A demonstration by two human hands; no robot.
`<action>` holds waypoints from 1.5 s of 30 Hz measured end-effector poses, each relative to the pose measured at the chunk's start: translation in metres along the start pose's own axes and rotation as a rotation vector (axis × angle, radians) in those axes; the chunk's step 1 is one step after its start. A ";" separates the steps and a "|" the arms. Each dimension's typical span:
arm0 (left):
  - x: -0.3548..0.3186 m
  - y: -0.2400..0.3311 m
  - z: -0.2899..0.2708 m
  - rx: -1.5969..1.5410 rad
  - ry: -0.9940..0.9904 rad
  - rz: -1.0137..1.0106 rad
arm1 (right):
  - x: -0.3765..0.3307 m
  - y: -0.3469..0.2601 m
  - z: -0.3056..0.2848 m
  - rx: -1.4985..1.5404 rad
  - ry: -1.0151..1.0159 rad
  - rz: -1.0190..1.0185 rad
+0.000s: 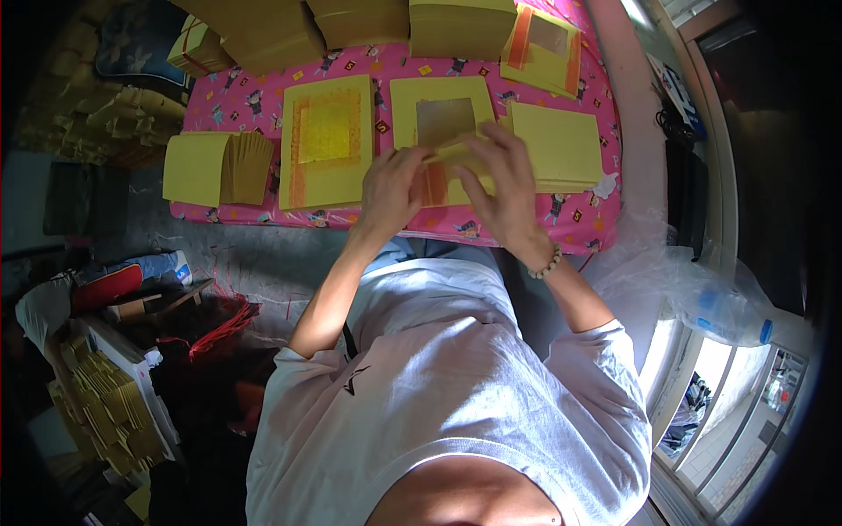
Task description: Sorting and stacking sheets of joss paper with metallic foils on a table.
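On a pink patterned table cover lies a yellow paper sheet with a silver patch in front of me. A flap of yellow paper and an orange strip show between my hands. My left hand is closed, its fingertips pinching the edge of this paper. Over the sheet's right part hovers my right hand, slightly blurred, thumb and fingers apart; a beaded bracelet circles its wrist. To the left lies a yellow sheet with a gold patch framed in orange. A stack of plain yellow paper lies on the right.
Fanned yellow paper stands at the table's left. Tall paper stacks line the back, beside folded pieces with orange strips. A plastic bottle in clear film lies at right. Red cord and bundled paper are at lower left.
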State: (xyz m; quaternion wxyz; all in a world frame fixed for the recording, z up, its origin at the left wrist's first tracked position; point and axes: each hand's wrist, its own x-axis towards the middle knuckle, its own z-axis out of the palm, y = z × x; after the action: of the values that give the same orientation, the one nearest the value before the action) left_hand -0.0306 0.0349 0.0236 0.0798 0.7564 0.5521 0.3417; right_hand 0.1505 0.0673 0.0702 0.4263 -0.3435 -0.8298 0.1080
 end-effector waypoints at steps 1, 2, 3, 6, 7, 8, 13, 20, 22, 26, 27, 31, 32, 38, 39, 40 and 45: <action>-0.001 -0.001 -0.004 -0.045 0.053 -0.100 | -0.001 0.000 0.000 -0.002 0.004 -0.006; -0.001 -0.002 -0.008 -0.089 0.106 -0.201 | -0.005 0.003 0.002 0.049 0.070 0.092; -0.003 -0.005 -0.009 -0.087 0.112 -0.196 | -0.007 0.007 0.005 0.100 0.137 0.190; -0.009 -0.014 -0.012 -0.563 0.233 -0.330 | -0.010 0.015 0.024 0.519 0.072 0.516; -0.011 -0.014 -0.014 -0.562 0.235 -0.325 | -0.010 0.021 0.028 0.518 0.076 0.512; -0.013 -0.014 -0.013 -0.782 0.203 -0.316 | -0.008 0.027 0.032 0.595 0.016 0.512; -0.020 -0.021 -0.005 -1.137 0.109 -0.301 | 0.000 0.038 0.041 0.703 -0.166 0.300; -0.018 -0.037 0.022 -1.126 -0.008 -0.328 | -0.008 0.030 0.039 0.729 -0.156 0.389; -0.015 -0.037 0.026 -1.077 0.003 -0.338 | -0.008 0.031 0.038 0.655 -0.122 0.323; -0.012 -0.037 0.031 -0.842 0.096 -0.346 | -0.011 0.036 0.043 0.596 -0.142 0.299; -0.010 -0.036 0.030 -0.754 0.134 -0.352 | -0.011 0.036 0.044 0.603 -0.142 0.320; 0.007 -0.021 0.021 -0.519 0.341 -0.215 | -0.010 0.033 0.041 0.619 -0.137 0.335; 0.012 -0.016 0.014 -0.562 0.337 -0.201 | -0.006 0.030 0.037 0.690 -0.154 0.379; 0.027 -0.010 -0.012 -1.027 -0.011 -0.433 | 0.010 0.031 0.017 0.907 -0.152 0.628; 0.028 -0.009 -0.014 -1.148 -0.055 -0.459 | 0.010 0.033 0.014 0.908 -0.155 0.632; 0.031 -0.003 -0.019 -1.149 -0.058 -0.464 | 0.012 0.034 0.011 0.916 -0.187 0.695; 0.044 0.017 -0.030 -1.167 -0.169 -0.626 | 0.015 0.033 0.003 0.926 -0.230 0.779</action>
State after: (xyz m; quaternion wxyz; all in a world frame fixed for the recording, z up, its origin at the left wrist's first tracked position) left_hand -0.0287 0.0599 0.0729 0.6144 0.4176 0.4619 0.4846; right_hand 0.1582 0.1014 0.0624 0.3682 -0.3866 -0.5510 0.6413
